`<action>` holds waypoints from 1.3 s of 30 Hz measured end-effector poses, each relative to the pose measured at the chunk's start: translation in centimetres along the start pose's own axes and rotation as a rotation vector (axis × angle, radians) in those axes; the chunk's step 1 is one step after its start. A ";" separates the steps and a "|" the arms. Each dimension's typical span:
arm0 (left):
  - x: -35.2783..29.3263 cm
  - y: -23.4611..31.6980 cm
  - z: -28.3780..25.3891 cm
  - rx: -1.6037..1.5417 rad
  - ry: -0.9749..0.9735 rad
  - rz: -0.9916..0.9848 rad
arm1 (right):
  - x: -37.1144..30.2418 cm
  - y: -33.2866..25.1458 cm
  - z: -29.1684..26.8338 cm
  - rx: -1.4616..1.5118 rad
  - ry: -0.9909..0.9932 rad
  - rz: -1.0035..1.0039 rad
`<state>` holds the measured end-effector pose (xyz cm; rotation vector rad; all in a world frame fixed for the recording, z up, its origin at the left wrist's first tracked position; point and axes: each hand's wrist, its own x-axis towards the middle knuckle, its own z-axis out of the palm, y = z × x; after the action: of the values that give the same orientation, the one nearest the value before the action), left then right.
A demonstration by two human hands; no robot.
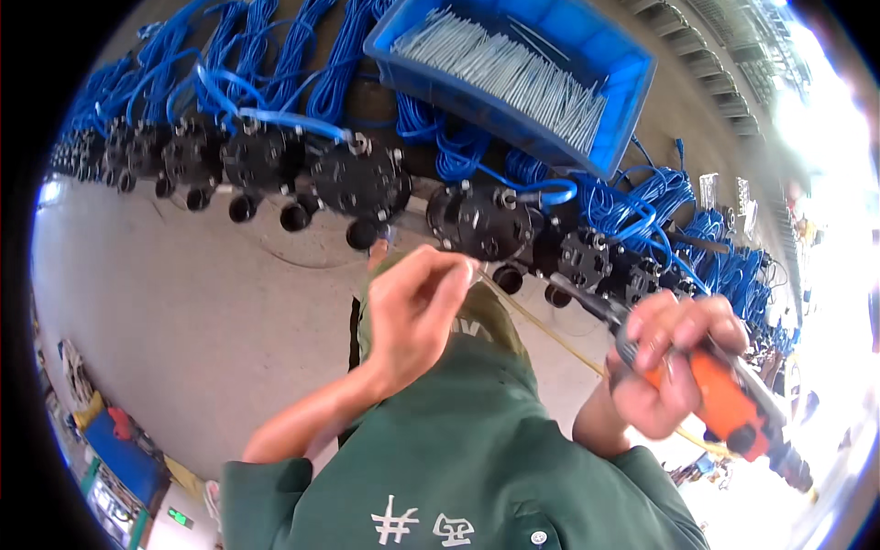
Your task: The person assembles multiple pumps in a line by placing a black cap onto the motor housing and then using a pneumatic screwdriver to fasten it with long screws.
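Observation:
My left hand (pixel 417 307) is raised at the middle, thumb and fingers pinched together; whatever is between the fingertips is too small to make out. Just beyond those fingertips sits a black round housing (pixel 481 220) with small bolts around its face. My right hand (pixel 674 357) is wrapped around an orange and black power screwdriver (pixel 724 403). The tool's thin tip points up and left, close to the lower part of the row of housings. I cannot tell whether it touches one.
Similar black housings (pixel 362 179) run along the bench edge to both sides, with coiled blue cables (pixel 339 69) behind them. A blue bin (pixel 458 99) of thin pale rods stands on the bench. A yellow hose (pixel 568 348) hangs below my hands.

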<state>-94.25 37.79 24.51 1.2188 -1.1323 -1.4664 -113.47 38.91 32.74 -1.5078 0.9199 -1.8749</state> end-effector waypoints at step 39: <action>1.8 -18.3 11.0 -1.457 0.275 -0.595 | -3.5 8.0 -0.5 0.064 -0.108 0.219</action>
<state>-106.79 40.56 7.38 0.5894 0.6061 -1.8369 -113.20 36.86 24.30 -1.3950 0.9256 -1.6354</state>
